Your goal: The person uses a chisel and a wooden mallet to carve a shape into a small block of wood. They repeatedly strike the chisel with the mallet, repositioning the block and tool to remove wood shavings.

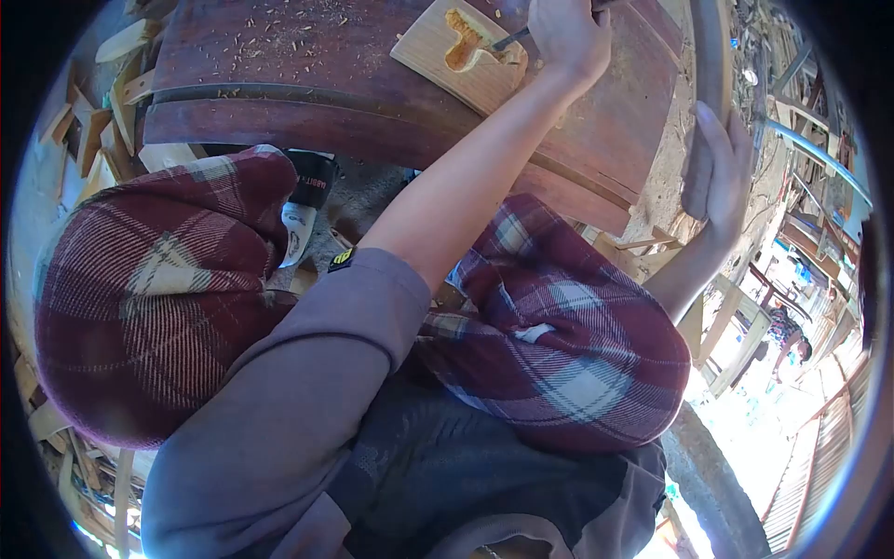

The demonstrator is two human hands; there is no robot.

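My left hand [570,45] is closed around a chisel [511,39] at the top of the view. The chisel's dark blade slants down into a hollow cut in a pale wooden board [450,86]. This board lies on a reddish-brown wooden bench [326,56], and the hollow has a rough, orange-toned floor. On the right, my right hand [726,177] is wrapped along the lower part of a long brown wooden bar [710,74]. The bar's upper end runs out of view, and some of my fingers are hidden.
Wood shavings [270,42] are scattered over the bench. Wood offcuts [98,130] are heaped at the left. A dark and white container [303,196] stands below the bench between my knees. Far right, another person [787,340] is near a blue pipe [819,154] and stacked timber.
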